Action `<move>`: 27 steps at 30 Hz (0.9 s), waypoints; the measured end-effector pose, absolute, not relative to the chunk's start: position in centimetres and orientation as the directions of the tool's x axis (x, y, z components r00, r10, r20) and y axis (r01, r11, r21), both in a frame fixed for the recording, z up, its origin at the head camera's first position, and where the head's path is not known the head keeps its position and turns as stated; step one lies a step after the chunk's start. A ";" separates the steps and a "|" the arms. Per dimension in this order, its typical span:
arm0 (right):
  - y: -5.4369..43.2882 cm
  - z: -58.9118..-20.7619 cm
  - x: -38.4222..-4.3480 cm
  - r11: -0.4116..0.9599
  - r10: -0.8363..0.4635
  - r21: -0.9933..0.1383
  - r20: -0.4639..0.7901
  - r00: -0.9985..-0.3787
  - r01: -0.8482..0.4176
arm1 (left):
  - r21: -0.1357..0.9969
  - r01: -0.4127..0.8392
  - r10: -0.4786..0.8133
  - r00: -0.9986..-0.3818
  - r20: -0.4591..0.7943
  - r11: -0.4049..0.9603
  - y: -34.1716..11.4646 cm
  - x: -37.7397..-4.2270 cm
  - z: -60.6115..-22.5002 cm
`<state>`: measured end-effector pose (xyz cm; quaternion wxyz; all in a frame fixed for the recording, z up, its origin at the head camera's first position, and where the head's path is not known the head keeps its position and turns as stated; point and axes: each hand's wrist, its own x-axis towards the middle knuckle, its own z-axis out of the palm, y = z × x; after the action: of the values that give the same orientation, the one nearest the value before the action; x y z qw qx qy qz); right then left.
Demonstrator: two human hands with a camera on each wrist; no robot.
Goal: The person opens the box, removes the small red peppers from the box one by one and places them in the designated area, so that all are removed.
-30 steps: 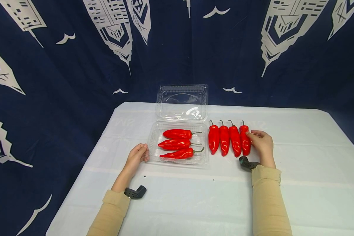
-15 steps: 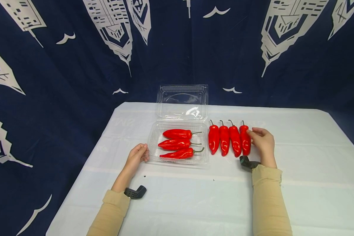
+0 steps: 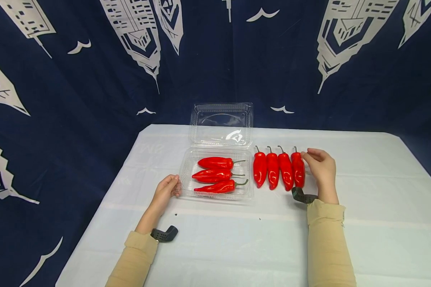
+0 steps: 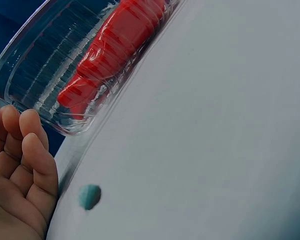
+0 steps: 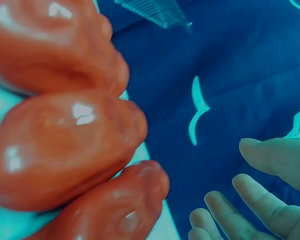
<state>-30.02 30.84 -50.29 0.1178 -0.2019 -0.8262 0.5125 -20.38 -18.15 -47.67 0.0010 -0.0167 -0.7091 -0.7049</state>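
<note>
A clear plastic clamshell container (image 3: 186, 191) lies on the table with its lid (image 3: 220, 135) raised at the back. Inside are three glossy red peppers (image 3: 215, 175), stems to the right. My left hand (image 3: 167, 189) pinches the container's left rim; in the left wrist view, its fingers (image 4: 32, 122) are bent up at the plastic edge. Several more red peppers stand in a row right of the container, stems toward the back. My right hand (image 3: 319, 165) is beside the row's rightmost pepper (image 3: 298, 169), fingertips near its stem end. In the right wrist view, its fingers (image 5: 260, 195) are spread and hold nothing.
A white cloth covers the table (image 3: 237, 247). Behind it hangs a dark blue curtain (image 3: 215, 71) with white building and bird prints. Small dark specks (image 3: 176, 215) lie on the cloth. Each wrist wears a black camera (image 3: 165, 234).
My right hand has shifted up along the rightmost pepper toward its stem and slightly right, loosening away from it. The left hand, container and peppers stay in place.
</note>
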 end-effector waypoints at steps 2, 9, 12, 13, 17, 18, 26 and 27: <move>30.9 -50.4 -30.3 0.392 0.451 -0.901 0.011 -0.892 0.187 | 1.000 0.024 0.022 -0.999 0.024 0.005 -18.2 -20.4 -47.7; 30.8 -50.5 -31.1 0.357 0.417 -0.930 0.071 -0.906 0.091 | 1.000 0.014 0.029 -0.999 0.014 0.000 -18.3 -20.4 -47.7; 30.4 -50.4 -31.3 0.330 0.397 -0.942 0.083 -0.914 0.058 | 1.000 0.012 0.027 -1.000 0.012 0.000 -18.2 -20.4 -47.7; 30.3 -50.4 -31.3 0.325 0.390 -0.945 0.088 -0.917 0.047 | 1.000 0.012 0.026 -1.000 0.012 0.002 -18.2 -20.4 -47.7; 29.5 -50.0 -31.2 0.308 0.364 -0.951 0.100 -0.926 0.019 | 1.000 0.011 0.023 -1.000 0.011 0.007 -18.2 -20.4 -47.6; 29.3 -49.9 -31.1 0.308 0.356 -0.951 0.104 -0.929 0.011 | 1.000 0.011 0.022 -1.000 0.011 0.007 -18.2 -20.4 -47.6; 27.6 -49.1 -31.0 0.295 0.239 -0.952 0.160 -0.958 -0.085 | 1.000 0.012 0.024 -1.000 0.012 -0.001 -18.2 -20.4 -47.7; 27.3 -49.0 -30.9 0.293 0.226 -0.952 0.163 -0.960 -0.092 | 1.000 0.012 0.024 -1.000 0.012 -0.002 -18.2 -20.4 -47.7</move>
<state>-30.95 27.31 -49.03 0.1343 -0.0422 -0.7926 0.5933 -20.39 -18.19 -47.69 -0.0043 -0.0126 -0.7063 -0.7078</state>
